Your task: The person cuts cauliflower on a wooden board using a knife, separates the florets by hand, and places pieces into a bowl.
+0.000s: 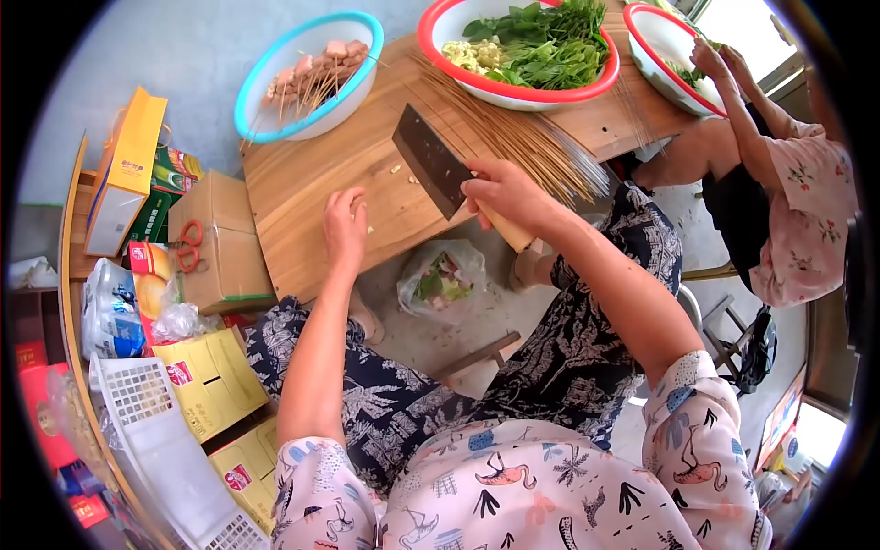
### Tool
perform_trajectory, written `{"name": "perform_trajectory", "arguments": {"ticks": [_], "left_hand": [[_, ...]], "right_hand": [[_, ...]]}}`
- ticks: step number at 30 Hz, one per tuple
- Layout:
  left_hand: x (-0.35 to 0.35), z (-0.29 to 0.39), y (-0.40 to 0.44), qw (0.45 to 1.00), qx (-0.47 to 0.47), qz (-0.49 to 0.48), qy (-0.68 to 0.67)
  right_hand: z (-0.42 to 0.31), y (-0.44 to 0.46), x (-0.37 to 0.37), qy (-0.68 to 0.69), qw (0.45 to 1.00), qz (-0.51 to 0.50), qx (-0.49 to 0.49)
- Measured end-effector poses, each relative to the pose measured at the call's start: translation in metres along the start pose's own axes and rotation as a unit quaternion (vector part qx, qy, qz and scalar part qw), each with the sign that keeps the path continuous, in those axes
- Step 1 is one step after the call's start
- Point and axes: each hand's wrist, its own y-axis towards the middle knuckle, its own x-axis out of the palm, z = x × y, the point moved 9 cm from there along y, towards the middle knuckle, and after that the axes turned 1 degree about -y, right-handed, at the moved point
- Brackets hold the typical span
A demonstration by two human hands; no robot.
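some meat [316, 73] is already on sticks in the blue-rimmed basin [341, 108]; greens [550, 50] remain unskewered, with loose sticks [527, 142] on the bench [302, 192]. right hand [509, 197] grips the cleaver [429, 160] above it; left hand [344, 225] is half open, empty.

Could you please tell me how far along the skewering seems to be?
Partly done, it seems: skewered meat is in the blue bowl. In hand: the right hand grips a cleaver above small scraps on the table; a coworker's hands are at a third bowl. Probably left: threading the loose greens in the middle bowl onto the many bare sticks nearby.
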Motion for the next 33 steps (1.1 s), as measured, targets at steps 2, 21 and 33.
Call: {"name": "perform_trajectory", "arguments": {"ticks": [2, 21, 33], "left_hand": [[-0.002, 0.007, -0.003, 0.986, 0.003, -0.019, 0.166], [0.005, -0.057, -0.013, 0.963, 0.022, -0.067, 0.261], [0.035, -0.095, 0.013, 0.796, -0.435, -0.068, -0.416]], "right_hand": [[-0.006, -0.004, -0.011, 0.088, 0.996, 0.027, 0.003], [-0.029, -0.006, -0.042, 0.214, 0.975, 0.007, -0.062], [-0.048, -0.016, -0.108, 0.301, 0.944, 0.098, -0.092]]}}
